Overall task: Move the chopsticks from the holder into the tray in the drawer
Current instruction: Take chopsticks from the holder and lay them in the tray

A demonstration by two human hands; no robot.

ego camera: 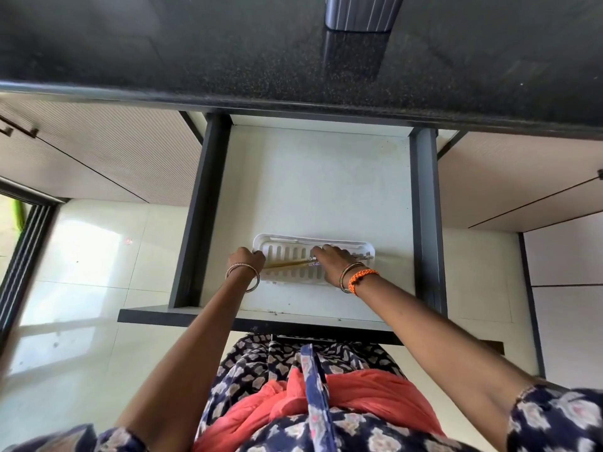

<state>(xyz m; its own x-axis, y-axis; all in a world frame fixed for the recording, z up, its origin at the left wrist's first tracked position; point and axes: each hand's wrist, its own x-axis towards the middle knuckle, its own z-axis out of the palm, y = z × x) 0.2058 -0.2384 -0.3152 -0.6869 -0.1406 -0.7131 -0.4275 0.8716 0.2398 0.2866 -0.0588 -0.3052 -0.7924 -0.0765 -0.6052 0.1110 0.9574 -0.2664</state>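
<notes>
— Where are the chopsticks (293,263)?
— Lower centre, lying in the tray (277,240); right hand (331,258) closed over them, left hand (247,258) gripping the tray's end.
— Next?
— Likely release; fetch more from the holder (362,11).

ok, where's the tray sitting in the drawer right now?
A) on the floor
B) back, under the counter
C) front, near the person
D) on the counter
C: the tray lies on the drawer floor near its front edge, with the left hand at its left end and the right hand over the chopsticks in it.
</notes>
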